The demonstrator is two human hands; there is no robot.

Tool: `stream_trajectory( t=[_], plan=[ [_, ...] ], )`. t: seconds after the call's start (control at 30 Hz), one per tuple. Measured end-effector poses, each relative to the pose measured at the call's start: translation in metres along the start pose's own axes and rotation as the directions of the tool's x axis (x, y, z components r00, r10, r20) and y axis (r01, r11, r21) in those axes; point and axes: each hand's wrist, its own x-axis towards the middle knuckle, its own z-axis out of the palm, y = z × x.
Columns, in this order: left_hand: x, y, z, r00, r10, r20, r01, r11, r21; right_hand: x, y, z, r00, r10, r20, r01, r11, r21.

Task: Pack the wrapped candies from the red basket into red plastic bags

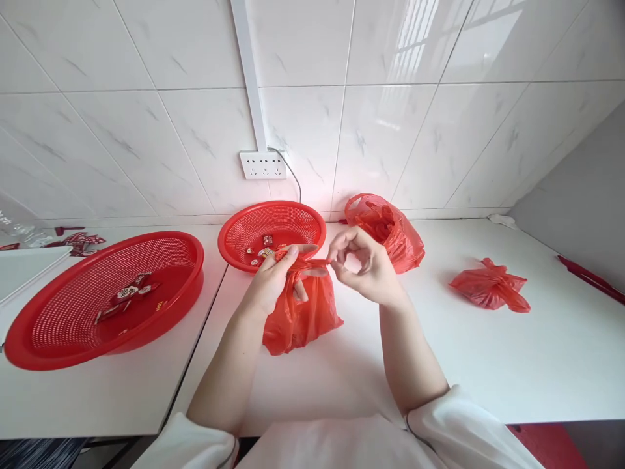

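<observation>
A red plastic bag (307, 316) hangs just over the white table in front of me, its top gathered and twisted. My left hand (275, 277) is closed around the gathered neck, with some fingers showing through the plastic. With thumb and forefinger, my right hand (362, 264) pinches an end of the bag's top and draws it out to the right. What the bag holds is hidden. Right behind my left hand stands a round red basket (232, 251) with a few small wrapped pieces (266, 252) inside.
A larger red basket (193, 260) with several small packets (131, 291) stands at the left. An open heap of red bags (403, 241) lies by the wall. One knotted red bag (488, 284) rests at the right. A power strip (263, 165) is on the tiled wall.
</observation>
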Motion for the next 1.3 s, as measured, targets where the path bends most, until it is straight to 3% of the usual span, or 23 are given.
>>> stream_trajectory(
  t=[0.1,0.13,0.23,0.3,0.4,0.47,0.53,0.63,0.8,0.97,1.13,1.3],
  plan=[
    [-0.002,0.001,-0.006,0.998,0.036,0.046,-0.039,0.997,0.069,-0.003,-0.004,-0.006,0.953,-0.034,0.3,0.042,0.999,-0.019],
    [-0.005,0.002,-0.006,0.995,0.045,0.091,-0.057,0.988,0.14,-0.002,-0.004,-0.006,0.937,-0.039,0.346,0.046,0.999,-0.013],
    [-0.017,0.004,-0.002,0.973,0.132,0.187,-0.207,0.859,0.469,0.004,0.005,-0.002,0.976,-0.041,0.216,0.025,0.997,0.077],
    [-0.023,0.003,0.001,0.937,0.281,0.209,-0.345,0.637,0.689,0.01,0.013,0.004,0.992,0.018,0.129,-0.039,0.985,0.166],
    [-0.022,-0.001,0.001,0.8,0.546,0.25,-0.465,0.3,0.833,0.014,0.024,0.014,0.965,0.114,0.238,-0.171,0.957,0.236],
    [-0.017,-0.005,-0.002,0.692,0.679,0.246,-0.492,0.193,0.849,0.015,0.029,0.019,0.944,0.115,0.309,-0.201,0.943,0.264],
    [-0.012,-0.007,-0.006,0.62,0.751,0.229,-0.491,0.143,0.859,0.015,0.033,0.02,0.947,0.1,0.305,-0.195,0.934,0.299],
    [-0.007,-0.009,-0.012,0.586,0.78,0.22,-0.472,0.107,0.875,0.015,0.04,0.019,0.969,0.127,0.211,-0.196,0.916,0.35],
    [-0.006,-0.007,-0.026,0.621,0.764,0.178,-0.475,0.185,0.86,0.017,0.045,0.013,0.982,0.167,0.085,-0.187,0.903,0.386],
    [-0.008,-0.003,-0.036,0.652,0.747,0.131,-0.427,0.218,0.878,0.017,0.041,0.012,0.97,0.196,0.144,-0.234,0.911,0.34],
    [-0.009,-0.002,-0.042,0.578,0.814,0.067,-0.249,0.097,0.964,0.014,0.031,0.006,0.94,0.219,0.261,-0.304,0.885,0.353],
    [-0.013,0.008,-0.049,0.59,0.807,-0.022,-0.169,0.15,0.974,0.005,0.022,-0.019,0.959,0.209,0.194,-0.241,0.957,0.159]
  ],
)
